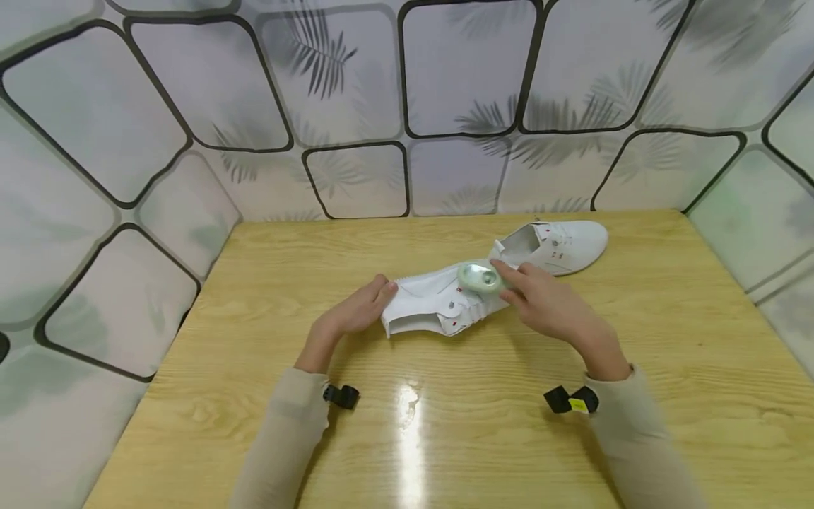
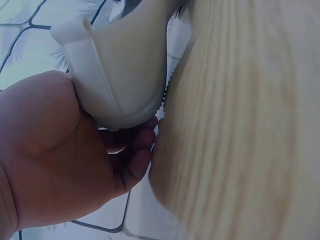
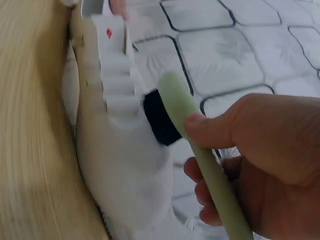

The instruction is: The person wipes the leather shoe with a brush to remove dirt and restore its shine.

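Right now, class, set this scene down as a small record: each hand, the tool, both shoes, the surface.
Left hand: holds the nearer shoe by its heel
Right hand: grips the green brush
Bristles: dark, facing the nearer shoe's upper
Nearer shoe: white, tilted, opening toward the person
Farther shoe: white, toe pointing right
Surface: wood-grain table

Left hand (image 1: 359, 307) grips a white shoe (image 1: 420, 286) at the back, right hand (image 1: 555, 302) holds a pale green tool (image 1: 481, 278) up to it, another shoe (image 1: 580, 244) rests beyond on the wooden table (image 1: 483, 438)!
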### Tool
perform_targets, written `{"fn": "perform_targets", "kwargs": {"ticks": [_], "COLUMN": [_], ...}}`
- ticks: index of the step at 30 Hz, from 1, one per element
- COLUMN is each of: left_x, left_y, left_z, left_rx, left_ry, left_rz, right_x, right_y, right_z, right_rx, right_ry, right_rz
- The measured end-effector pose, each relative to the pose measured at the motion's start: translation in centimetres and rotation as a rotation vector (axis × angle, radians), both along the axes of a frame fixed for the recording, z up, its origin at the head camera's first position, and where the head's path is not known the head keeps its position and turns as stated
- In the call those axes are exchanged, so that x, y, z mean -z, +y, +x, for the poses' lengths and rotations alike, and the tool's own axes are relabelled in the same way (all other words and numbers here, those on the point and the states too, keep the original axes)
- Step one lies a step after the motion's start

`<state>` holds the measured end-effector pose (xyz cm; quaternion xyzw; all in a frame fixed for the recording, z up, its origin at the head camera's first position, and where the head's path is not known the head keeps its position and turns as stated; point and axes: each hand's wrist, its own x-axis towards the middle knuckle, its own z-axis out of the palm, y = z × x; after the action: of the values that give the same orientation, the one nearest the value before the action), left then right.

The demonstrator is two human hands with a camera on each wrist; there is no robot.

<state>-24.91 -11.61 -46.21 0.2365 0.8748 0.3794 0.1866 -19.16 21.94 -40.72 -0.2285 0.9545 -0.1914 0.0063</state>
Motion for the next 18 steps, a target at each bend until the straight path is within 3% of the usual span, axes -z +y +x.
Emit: {"fn": "perform_targets", "kwargs": {"ticks": [3, 9, 13, 18], "left_x": [0.2, 0.2, 0.0, -0.1], "left_y": [-0.3, -1.0, -1.3, -1.5], "left_z": [0.1, 0.2, 0.2, 0.1], "left_rx": [0.02, 0.047, 0.073, 0.073], "left_ry": [-0.002, -0.021, -0.047, -0.056], "left_rz": [0.027, 0.018, 0.007, -0.001], "right_x": [0.1, 0.2, -1.1, -0.8], "right_y": [0.3, -0.8, 1.1, 1.1], "right_z": [-0.1, -0.2, 0.3, 0.2], "right_rx": [0.06, -0.047, -0.004, 0.022], "right_ry": [0.012, -0.088, -0.102, 0.019], "right_rz": [0.004, -0.047, -0.004, 0.078]}}
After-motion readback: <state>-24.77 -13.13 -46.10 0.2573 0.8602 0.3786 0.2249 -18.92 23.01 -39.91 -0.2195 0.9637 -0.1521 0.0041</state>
